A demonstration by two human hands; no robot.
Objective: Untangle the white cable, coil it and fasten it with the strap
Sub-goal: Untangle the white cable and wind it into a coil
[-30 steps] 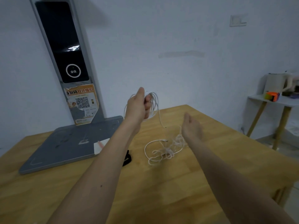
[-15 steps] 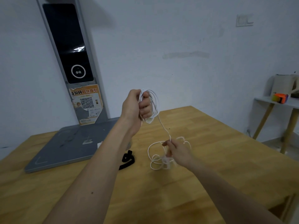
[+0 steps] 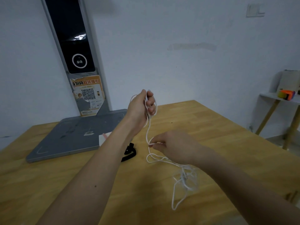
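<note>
L hand point(image 3: 142, 109) grips white cable point(image 3: 148, 130) coils; strand drops to R hand point(image 3: 172, 146), pinching it. Tangle trails toward near-right. Probably the strap point(image 3: 129, 152), black, beside L forearm.

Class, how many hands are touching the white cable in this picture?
2. The left hand grips coiled loops of the white cable above the table; the right hand pinches the strand lower down.

Wooden surface point(image 3: 219, 135), bearing a grey stand base point(image 3: 78, 137) at back left, a black strap point(image 3: 130, 152) beside it, and tangled white cable point(image 3: 183, 176) nearer the front.
</note>
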